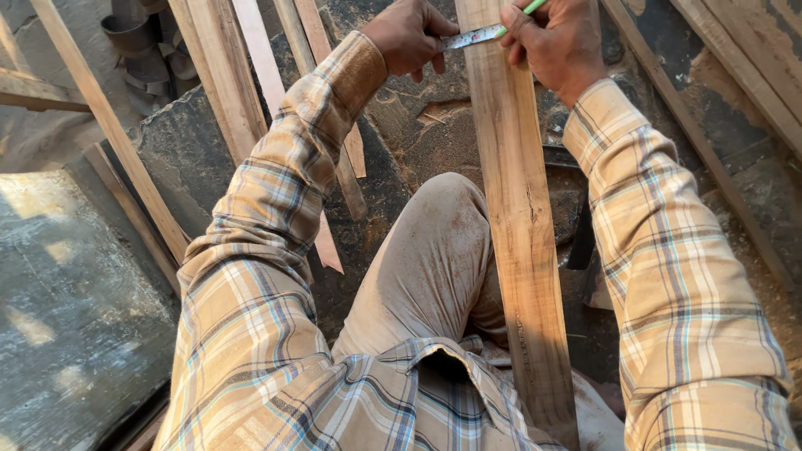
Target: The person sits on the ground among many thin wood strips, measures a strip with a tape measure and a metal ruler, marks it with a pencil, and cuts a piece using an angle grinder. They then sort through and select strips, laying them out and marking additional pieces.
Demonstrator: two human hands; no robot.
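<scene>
A long wooden plank (522, 225) runs from between my knees up to the top of the view. My left hand (409, 35) grips a short metal ruler (470, 37) laid across the plank near its far end. My right hand (555, 38) holds a green pencil (528, 7) with its tip at the ruler's right end, on the plank. Both arms wear plaid sleeves. My bent knee (443, 242) in dusty trousers lies just left of the plank.
Several thin wooden strips (251, 75) lean and lie on the dark stone floor at upper left. More strips (735, 58) lie at the right. A grey slab (75, 309) fills the lower left. A dark flat tool (576, 242) shows beside the plank.
</scene>
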